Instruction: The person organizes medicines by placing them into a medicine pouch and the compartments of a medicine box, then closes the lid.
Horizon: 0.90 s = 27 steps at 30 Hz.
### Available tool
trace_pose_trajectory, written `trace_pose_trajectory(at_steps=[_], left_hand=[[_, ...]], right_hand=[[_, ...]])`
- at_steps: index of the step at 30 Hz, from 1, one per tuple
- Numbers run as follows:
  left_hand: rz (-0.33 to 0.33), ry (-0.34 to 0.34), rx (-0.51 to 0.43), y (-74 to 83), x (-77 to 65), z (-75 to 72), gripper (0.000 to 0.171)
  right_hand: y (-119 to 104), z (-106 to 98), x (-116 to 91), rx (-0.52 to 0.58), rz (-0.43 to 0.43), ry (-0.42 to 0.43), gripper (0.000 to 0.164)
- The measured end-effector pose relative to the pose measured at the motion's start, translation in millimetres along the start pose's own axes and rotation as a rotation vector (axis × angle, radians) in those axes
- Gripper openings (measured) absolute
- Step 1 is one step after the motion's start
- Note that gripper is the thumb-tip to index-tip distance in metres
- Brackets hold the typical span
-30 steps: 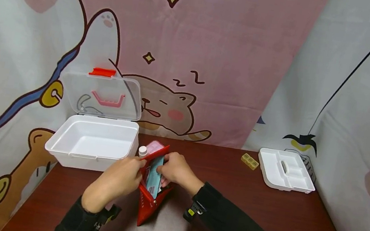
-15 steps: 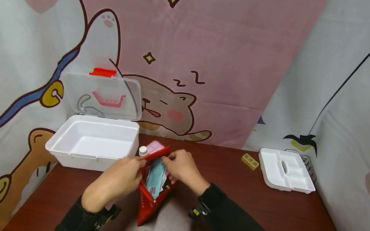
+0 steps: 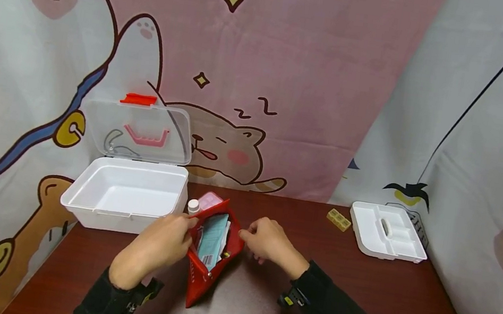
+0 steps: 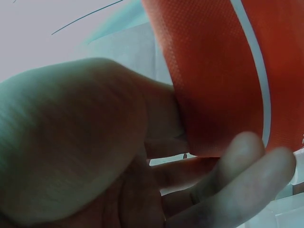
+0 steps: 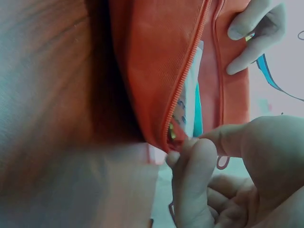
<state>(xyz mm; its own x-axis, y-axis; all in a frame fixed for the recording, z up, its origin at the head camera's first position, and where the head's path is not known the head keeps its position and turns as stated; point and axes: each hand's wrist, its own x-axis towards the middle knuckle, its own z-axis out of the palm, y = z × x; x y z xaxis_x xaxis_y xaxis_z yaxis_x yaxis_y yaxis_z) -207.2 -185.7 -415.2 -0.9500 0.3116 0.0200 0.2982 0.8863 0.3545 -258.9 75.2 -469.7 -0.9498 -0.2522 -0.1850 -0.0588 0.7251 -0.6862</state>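
A red zippered pouch [image 3: 198,285] stands on the table with its mouth spread wide. Inside it a light-blue packet [image 3: 212,240] shows, along with something whitish and small yellow bits. My left hand [image 3: 161,241] pinches the pouch's left rim between thumb and fingers; in the left wrist view this hand [image 4: 90,142] is beside the red fabric. At the opposite side, my right hand [image 3: 270,243] pinches the rim near one end of the zipper, seen close up in the right wrist view, where the pouch [image 5: 152,61] gapes. The pouch's bottom contents are hidden.
A white box [image 3: 121,222] with its clear lid raised stands left of the pouch. Behind the pouch are a white-capped bottle [image 3: 193,206] and a pink item [image 3: 210,199]. Farther right lie a yellow pill case [image 3: 338,219] and a white divided tray [image 3: 389,233].
My right hand has come out of the pouch and moved right to its rim, leaving the light-blue packet inside. The mouth has widened. My left hand keeps its hold.
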Motion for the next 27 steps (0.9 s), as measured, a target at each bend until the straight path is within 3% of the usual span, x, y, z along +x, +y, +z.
trace_pose_trajectory(at_steps=[4, 12, 16, 24, 27], left_hand=[[0.027, 0.029, 0.001, -1.7, -0.7, 1.3, 0.035], [0.03, 0.033, -0.001, -1.7, -1.0, 1.4, 0.035], [0.027, 0.029, -0.007, -1.4, -0.5, 1.2, 0.033], [0.009, 0.094, -0.024, -2.7, -0.1, -3.2, 0.006], [-0.01, 0.109, -0.019, -5.1, -1.2, -5.6, 0.01]], right_hand=[[8.5, 6.6, -4.0, 0.009, 0.009, -0.073, 0.04], [15.1, 17.8, -3.2, 0.059, 0.004, -0.141, 0.034], [16.0, 18.7, -2.2, 0.086, 0.012, -0.143, 0.033], [10.5, 16.2, 0.7, 0.123, 0.009, -0.135, 0.036], [6.6, 15.5, 1.5, 0.145, 0.003, -0.128, 0.036]])
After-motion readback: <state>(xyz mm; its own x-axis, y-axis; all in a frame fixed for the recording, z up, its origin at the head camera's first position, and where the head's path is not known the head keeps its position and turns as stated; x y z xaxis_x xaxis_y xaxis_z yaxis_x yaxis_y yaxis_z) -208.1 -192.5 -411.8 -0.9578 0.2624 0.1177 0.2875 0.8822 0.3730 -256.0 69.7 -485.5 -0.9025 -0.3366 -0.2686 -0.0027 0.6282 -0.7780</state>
